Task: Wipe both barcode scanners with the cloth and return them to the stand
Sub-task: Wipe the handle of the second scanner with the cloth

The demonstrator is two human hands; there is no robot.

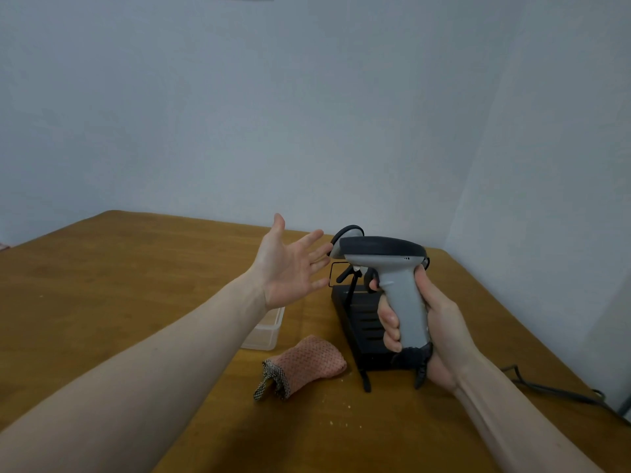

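My right hand (423, 322) grips the grey handle of a barcode scanner (386, 257) with a black head, held upright above the black stand (362, 322). A second scanner's head (348, 233) peeks out behind it, its body mostly hidden. My left hand (290, 264) hovers palm up with fingers spread, just left of the scanner heads, holding nothing. The pink mesh cloth (304, 365) lies crumpled on the wooden table (136, 268), in front and to the left of the stand.
A clear plastic box (266, 331) sits on the table under my left forearm. A black cable (553, 389) runs off to the right near the table edge. White walls close off the back and right side. A few crumbs lie near the cloth.
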